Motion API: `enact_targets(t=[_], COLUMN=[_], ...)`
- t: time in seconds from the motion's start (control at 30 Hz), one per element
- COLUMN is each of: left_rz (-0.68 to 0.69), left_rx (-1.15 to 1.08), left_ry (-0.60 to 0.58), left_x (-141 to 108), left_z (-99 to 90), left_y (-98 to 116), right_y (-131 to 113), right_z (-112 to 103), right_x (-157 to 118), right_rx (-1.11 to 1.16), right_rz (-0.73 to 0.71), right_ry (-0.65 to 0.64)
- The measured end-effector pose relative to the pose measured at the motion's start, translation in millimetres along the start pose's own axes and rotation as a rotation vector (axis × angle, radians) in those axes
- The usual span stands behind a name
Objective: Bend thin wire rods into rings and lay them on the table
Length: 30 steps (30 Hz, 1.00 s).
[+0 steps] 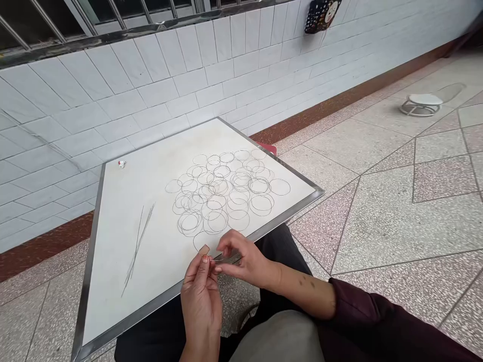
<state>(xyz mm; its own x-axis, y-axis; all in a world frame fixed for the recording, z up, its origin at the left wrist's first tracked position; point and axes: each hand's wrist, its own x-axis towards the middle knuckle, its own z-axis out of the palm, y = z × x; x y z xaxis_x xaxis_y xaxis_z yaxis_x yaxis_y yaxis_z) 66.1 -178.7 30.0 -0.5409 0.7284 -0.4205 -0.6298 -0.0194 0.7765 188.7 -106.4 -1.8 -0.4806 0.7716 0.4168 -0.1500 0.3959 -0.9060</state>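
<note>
The left grip (203,287) pinches one wire (218,260) running sideways toward the parted right grip (247,259); uncountable overlapping rings (231,187) lie beyond.

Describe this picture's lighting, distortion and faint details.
Head view: soft, fairly even light, no hard shadows on the tabletop; head view: the stool near the right edge looks stretched; head view: some thin wire rings look faint against the tabletop.

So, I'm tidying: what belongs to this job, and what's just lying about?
Likely belong: curved dark wire in left hand; thin wire rings; straight dark wires; white rectangular table.

Seemingly unrelated: small red and white object; low white chair; dark dotted hanging.
</note>
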Motion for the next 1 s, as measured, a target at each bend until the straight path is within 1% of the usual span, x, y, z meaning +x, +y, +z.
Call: enact_targets(t=[0.07, 0.17, 0.23, 0.37, 0.43, 0.5, 0.73, 1.0], left_rz=[0.039, 0.137, 0.202, 0.291, 0.311, 0.322, 0.33, 0.293], left_rx=[0.026, 0.088, 0.14, 0.241, 0.277, 0.296, 0.251, 0.216], left_ry=[-0.002, 0.014, 0.015, -0.015, -0.029, -0.037, -0.045, -0.018], left_x=[2, 4, 4, 1, 0, 0, 4, 6], left_z=[-0.7, -2.2, -3.2, -4.4, -4.8, -5.4, -7.2, -8.1], left_y=[1, 0, -2, -7, -7, -7, -7, -8], right_y=[-3, -8, -10, -12, -13, -14, -19, -20], right_z=[-1, 0, 3, 11, 14, 15, 16, 16], right_x=[-1, 1, 3, 7, 7, 7, 9, 8], right_rx=[0.101, 0.232, 0.329, 0.587, 0.701, 0.796, 0.984, 1.065], right_rz=[0.104, 0.267, 0.374, 0.608, 0.72, 0.8, 0.892, 0.899], right_ry=[0.007, -0.088, -0.123, -0.071, -0.034, -0.009, 0.031, 0.021])
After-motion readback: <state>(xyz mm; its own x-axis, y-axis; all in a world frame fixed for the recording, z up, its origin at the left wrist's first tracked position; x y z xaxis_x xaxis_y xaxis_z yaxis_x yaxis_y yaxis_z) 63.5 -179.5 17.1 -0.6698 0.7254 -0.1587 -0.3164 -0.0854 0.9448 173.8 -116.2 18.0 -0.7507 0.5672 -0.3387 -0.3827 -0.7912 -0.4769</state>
